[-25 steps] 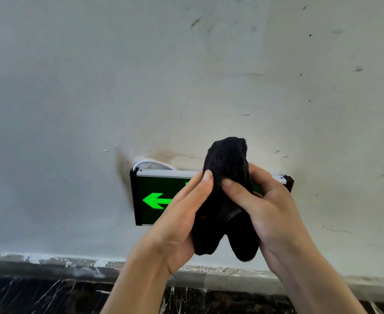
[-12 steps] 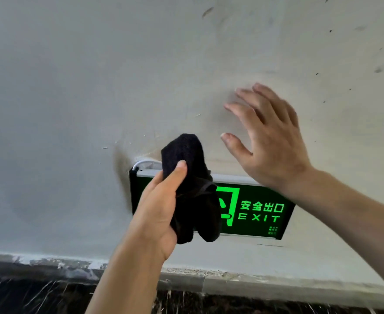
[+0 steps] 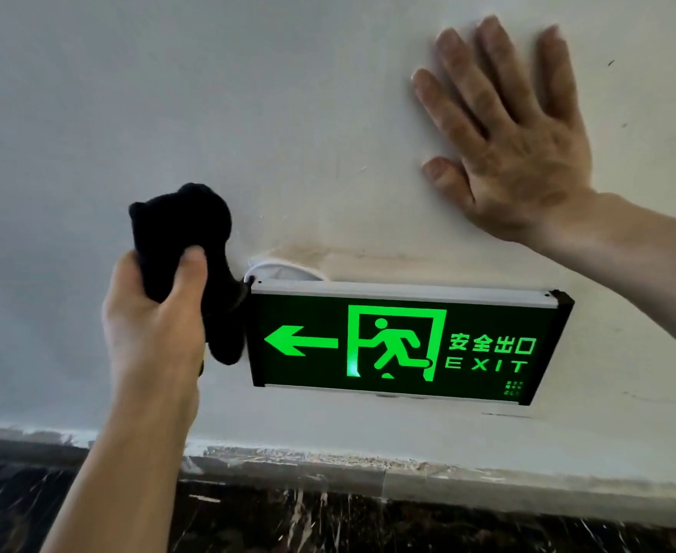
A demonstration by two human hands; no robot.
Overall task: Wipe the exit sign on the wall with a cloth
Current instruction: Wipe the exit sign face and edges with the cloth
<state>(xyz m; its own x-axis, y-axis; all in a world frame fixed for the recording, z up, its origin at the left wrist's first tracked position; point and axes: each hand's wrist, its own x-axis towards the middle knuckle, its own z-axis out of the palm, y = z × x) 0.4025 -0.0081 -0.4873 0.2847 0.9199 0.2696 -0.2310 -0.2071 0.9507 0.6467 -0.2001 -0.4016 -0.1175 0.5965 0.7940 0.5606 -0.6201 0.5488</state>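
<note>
The exit sign [image 3: 404, 343] is a black box with a lit green arrow, running figure and EXIT lettering, mounted low on the white wall. My left hand [image 3: 152, 325] grips a bunched black cloth [image 3: 192, 249] just beyond the sign's left end; the cloth's hanging part touches that left edge. My right hand [image 3: 507, 133] lies flat on the wall above and to the right of the sign, fingers spread, holding nothing. The whole face of the sign is uncovered.
A white cable [image 3: 284, 269] loops out of the wall behind the sign's top left corner, by a brownish stain. Below the wall runs a rough painted edge [image 3: 328, 461], and under it a dark marble skirting [image 3: 328, 520].
The right hand let go of the cloth and went up onto the wall. The left hand carried the cloth leftward across the sign, off its left end, uncovering the face.
</note>
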